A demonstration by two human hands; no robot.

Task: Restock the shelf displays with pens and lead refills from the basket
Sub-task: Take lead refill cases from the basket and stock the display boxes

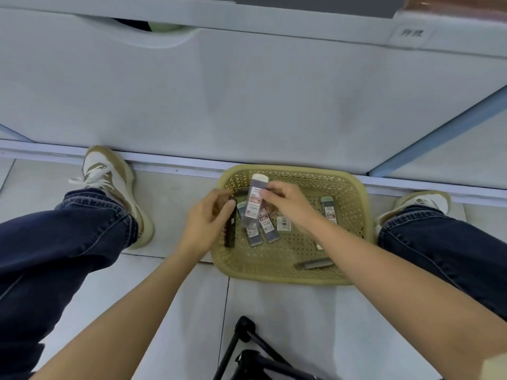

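Basket [274,275] of olive-yellow perforated plastic stands on the pale tiled floor [192,311] at centre right of the frame, its far rim against the base of the white shelf unit [247,91] that fills the upper half.

Right hand [285,204] is over the upper middle of the basket. Its grip is closed in a pinch, thumb and fingertips on the upper part of a clear rectangular lead refill case with a white cap and a red-and-white label [253,204]. This case is held nearly upright, cap towards the shelf unit, above the basket contents.

Left hand [205,223] is at the left rim of the basket. Its grip is curled round the upper end of a slim dark case [230,231], whose lower end points down towards the bottom of the frame.

Contents lying in the basket:
- two clear labelled refill cases [267,229], side by side just below the held case;
- a white barcode tag [283,223], beside them;
- a refill case with a pale green cap [329,209], near the right wall;
- a dark grey case [315,264], flat at the lower right, partly under the right forearm.

Legs in dark blue jeans [68,242] lie along both sides, with tan-and-white sneakers [109,176] near the shelf base. A black tripod [247,352] occupies the bottom centre.
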